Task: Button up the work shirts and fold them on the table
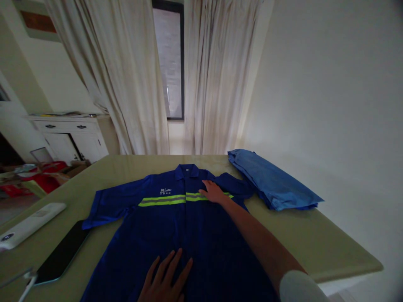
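Observation:
A dark blue short-sleeved work shirt [157, 235] with a collar and a yellow-green reflective chest stripe lies spread out, front side up, on the table [330, 247]. My right hand [213, 192] reaches far across and rests on the chest near the stripe, its fingers stretched out. Lower down, my left hand [166, 279] lies on the shirt front with its fingers spread. Neither hand grips anything. The shirt's lower hem is outside the view, and its sleeve on the right partly lies by a folded blue garment [270, 178].
On the left of the table are a black smartphone [63, 253], a white oblong device [33, 224] and a white cable [28, 285]. A white cabinet [71, 136] and red items [47, 174] stand beyond. Curtains [217, 84] hang behind the table; a wall runs along the right.

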{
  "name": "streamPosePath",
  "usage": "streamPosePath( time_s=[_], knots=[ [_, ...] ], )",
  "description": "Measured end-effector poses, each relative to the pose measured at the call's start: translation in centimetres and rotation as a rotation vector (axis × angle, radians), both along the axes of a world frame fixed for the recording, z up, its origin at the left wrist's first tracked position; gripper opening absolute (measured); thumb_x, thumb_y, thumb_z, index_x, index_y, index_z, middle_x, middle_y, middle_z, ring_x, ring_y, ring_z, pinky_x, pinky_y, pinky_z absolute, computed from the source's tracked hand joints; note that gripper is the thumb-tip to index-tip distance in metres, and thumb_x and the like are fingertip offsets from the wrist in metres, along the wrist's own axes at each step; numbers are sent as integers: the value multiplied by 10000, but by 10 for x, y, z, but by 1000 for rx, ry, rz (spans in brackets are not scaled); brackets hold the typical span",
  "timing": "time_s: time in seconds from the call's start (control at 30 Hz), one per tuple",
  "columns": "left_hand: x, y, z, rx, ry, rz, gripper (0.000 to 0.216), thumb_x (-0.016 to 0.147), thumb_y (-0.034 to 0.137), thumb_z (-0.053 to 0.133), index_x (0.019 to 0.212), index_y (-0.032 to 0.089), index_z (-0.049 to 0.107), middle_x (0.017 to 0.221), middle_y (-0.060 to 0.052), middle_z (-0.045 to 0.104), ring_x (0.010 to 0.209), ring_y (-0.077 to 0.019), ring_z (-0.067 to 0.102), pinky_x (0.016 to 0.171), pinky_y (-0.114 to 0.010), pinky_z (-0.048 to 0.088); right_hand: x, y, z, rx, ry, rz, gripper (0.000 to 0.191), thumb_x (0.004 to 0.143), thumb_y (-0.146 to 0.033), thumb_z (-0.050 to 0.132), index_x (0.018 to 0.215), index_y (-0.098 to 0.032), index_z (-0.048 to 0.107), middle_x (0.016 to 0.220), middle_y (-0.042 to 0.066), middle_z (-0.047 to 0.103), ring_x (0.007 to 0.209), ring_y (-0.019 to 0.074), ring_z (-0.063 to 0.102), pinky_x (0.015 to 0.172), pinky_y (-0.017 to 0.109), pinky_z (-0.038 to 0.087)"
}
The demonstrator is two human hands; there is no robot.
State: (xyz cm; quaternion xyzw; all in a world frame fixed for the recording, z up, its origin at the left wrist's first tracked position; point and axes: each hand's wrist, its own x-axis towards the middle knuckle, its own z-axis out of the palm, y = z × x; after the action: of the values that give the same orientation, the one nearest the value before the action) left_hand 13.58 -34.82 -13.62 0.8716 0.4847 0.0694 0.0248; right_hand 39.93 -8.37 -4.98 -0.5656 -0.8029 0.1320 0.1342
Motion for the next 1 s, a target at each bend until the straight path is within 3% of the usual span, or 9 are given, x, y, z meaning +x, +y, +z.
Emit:
streamPosePath(
  time_s=[0.13,0.2,0.33,0.4,0.53,0.67,0.73,0.87,1.0],
  knots=[
    [6,15,34,-37,-83,33,578,960,502,483,1534,487,416,1392,-72,647,1184,-311,625,1025,-523,460,0,39,-11,-41,-74,-303,724,1029,-529,436,1558,-41,360,1533,287,454,1390,356,501,1116,437,388],
    [15,29,53,-68,-116,55,452,986,521,439,1402,441,599,1268,-88,686,1121,-290,635,993,-495,465,-3,53,-14,-16,-82,-392,741,1026,-520,425,1569,-25,330,1555,299,416,1395,374,488,1100,453,400],
    [31,75,80,-136,-144,80,383,1033,449,378,950,301,721,1018,-63,687,975,-230,639,914,-425,470,-11,78,-24,70,-87,-362,639,1009,-365,436,1570,-68,365,1600,237,383,1453,341,408,1159,431,333],
    [29,113,87,-91,-152,81,351,1025,430,417,918,258,704,1017,-71,678,992,-233,626,916,-409,466,-15,90,-29,102,-87,-287,618,984,-297,445,1568,-103,387,1612,206,380,1464,315,389,1181,410,294],
    [2,208,85,10,-179,204,365,1036,348,367,1221,204,647,1249,-113,663,1141,-245,620,1011,-406,452,-15,113,-31,95,-94,-287,611,982,-336,454,1565,-158,406,1633,172,354,1457,331,367,1151,443,310],
    [-47,299,72,70,-125,398,474,1034,309,296,1396,130,543,1510,-182,528,1372,-287,511,1101,-439,410,-1,132,-23,113,-147,-309,498,1026,-390,421,1432,-135,556,1462,196,551,1347,328,447,1095,427,335],
    [-74,333,67,88,-111,442,496,1018,268,284,1416,94,523,1505,-224,528,1391,-300,504,1128,-463,384,9,141,-17,115,-187,-292,444,1015,-413,473,1316,-131,635,1370,205,610,1317,333,462,1089,438,322],
    [-116,375,63,30,-109,477,477,940,292,437,1346,96,590,1307,-220,678,1261,-319,615,1123,-488,387,29,156,-6,53,-239,-183,447,944,-452,641,1275,-151,645,1336,184,633,1263,332,529,1069,448,332],
    [-129,387,73,-85,-187,403,319,796,312,593,1052,172,721,1112,-136,752,1121,-309,673,1061,-449,452,46,162,8,-27,-239,-100,403,893,-361,737,1243,-179,656,1253,131,692,1162,287,614,971,362,403]
  ],
)
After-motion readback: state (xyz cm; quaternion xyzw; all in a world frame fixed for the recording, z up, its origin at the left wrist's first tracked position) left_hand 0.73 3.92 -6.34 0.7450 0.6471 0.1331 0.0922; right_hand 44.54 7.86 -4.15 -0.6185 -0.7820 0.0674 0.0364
